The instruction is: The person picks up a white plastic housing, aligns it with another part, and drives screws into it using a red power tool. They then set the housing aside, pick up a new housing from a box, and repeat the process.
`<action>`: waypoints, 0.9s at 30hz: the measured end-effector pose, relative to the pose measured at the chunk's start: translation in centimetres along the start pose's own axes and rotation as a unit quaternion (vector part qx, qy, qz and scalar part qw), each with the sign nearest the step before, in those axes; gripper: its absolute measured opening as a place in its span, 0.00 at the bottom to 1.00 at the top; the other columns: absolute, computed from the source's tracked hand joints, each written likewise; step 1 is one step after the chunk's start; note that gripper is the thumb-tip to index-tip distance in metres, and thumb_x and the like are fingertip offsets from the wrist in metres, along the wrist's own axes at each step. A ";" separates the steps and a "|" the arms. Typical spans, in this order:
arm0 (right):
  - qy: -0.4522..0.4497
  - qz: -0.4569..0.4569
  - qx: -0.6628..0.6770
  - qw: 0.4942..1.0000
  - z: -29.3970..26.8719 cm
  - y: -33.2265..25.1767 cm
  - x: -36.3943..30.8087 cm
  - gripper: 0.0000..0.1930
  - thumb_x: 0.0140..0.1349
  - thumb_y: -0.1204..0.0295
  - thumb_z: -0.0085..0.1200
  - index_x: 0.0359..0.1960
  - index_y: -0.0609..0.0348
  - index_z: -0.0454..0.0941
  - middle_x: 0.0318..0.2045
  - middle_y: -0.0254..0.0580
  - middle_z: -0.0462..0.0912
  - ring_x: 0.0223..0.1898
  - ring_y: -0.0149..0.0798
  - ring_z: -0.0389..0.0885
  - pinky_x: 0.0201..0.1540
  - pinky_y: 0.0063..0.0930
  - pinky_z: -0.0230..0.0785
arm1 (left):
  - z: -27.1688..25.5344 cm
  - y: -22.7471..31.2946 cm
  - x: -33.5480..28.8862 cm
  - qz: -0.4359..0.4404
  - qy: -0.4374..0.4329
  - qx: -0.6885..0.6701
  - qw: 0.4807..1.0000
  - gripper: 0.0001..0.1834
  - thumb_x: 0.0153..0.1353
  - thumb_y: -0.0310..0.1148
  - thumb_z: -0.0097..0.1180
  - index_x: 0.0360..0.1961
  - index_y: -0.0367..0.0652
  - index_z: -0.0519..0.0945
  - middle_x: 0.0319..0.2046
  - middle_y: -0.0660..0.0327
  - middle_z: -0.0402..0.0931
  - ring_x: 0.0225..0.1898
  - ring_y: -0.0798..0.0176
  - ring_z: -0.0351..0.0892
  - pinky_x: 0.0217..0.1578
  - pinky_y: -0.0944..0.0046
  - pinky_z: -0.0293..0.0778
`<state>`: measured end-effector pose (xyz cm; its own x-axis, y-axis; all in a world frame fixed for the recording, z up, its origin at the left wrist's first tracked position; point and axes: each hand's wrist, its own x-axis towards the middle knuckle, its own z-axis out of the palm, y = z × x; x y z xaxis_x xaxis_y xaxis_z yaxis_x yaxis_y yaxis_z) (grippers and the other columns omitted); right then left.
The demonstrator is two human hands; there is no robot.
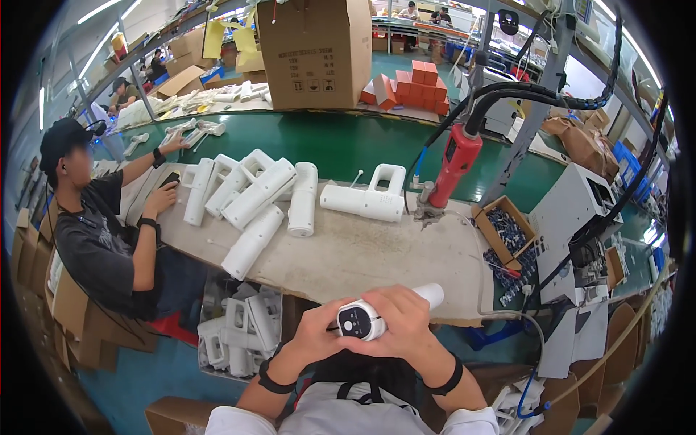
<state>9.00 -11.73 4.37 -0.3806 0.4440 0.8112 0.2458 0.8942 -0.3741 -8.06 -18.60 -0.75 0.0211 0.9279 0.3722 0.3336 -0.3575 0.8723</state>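
Both our hands, left hand [312, 335] and right hand [407, 319], are wrapped around a white handheld device [362, 319] at lower centre, dark end cap facing us. Looks like we're mid-inspection; next probably needs the red hanging screwdriver [454, 163].

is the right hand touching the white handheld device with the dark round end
Touching. The head view shows the right hand wrapped over the white device, fingers pressed on its body, with the left hand gripping it too.
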 end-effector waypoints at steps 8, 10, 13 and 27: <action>0.224 0.097 -0.068 0.967 -4.9 3.3 1.5 0.40 0.45 0.57 0.67 0.57 0.67 0.67 0.51 0.51 0.73 0.55 0.46 0.69 0.59 0.41 0.59 | 0.8 -2.1 -0.1 -0.193 0.028 -0.159 0.968 0.32 0.44 0.21 0.70 0.52 0.34 0.72 0.45 0.56 0.78 0.46 0.65 0.78 0.48 0.63 0.74; 0.273 0.142 -0.045 0.950 -5.1 4.6 5.6 0.38 0.47 0.61 0.67 0.58 0.67 0.66 0.52 0.51 0.72 0.56 0.43 0.68 0.60 0.39 0.58 | 1.3 -3.6 0.2 -0.249 0.062 -0.219 0.941 0.29 0.46 0.20 0.68 0.52 0.33 0.71 0.44 0.55 0.78 0.43 0.64 0.79 0.45 0.63 0.77; 0.270 0.206 0.129 0.932 -4.4 6.1 9.1 0.30 0.51 0.67 0.65 0.55 0.65 0.68 0.43 0.49 0.77 0.46 0.37 0.75 0.50 0.32 0.67 | 1.3 -4.6 1.4 -0.324 0.050 -0.289 0.899 0.25 0.51 0.23 0.65 0.50 0.31 0.70 0.41 0.55 0.78 0.37 0.64 0.80 0.39 0.64 0.79; 0.254 0.222 0.358 0.871 -7.3 5.4 9.7 0.27 0.62 0.52 0.43 0.48 0.69 0.68 0.24 0.49 0.78 0.19 0.35 0.75 0.23 0.24 0.68 | 4.5 -5.7 9.6 -0.271 -0.031 0.243 0.931 0.47 0.46 0.55 0.66 0.56 0.27 0.65 0.49 0.39 0.72 0.47 0.42 0.76 0.48 0.52 0.72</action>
<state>13.13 -3.05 13.50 0.0989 0.8351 0.5412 -0.4196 0.5281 -0.7383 -5.54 -7.21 -3.53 -0.2246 0.9678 -0.1137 0.6977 0.2412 0.6745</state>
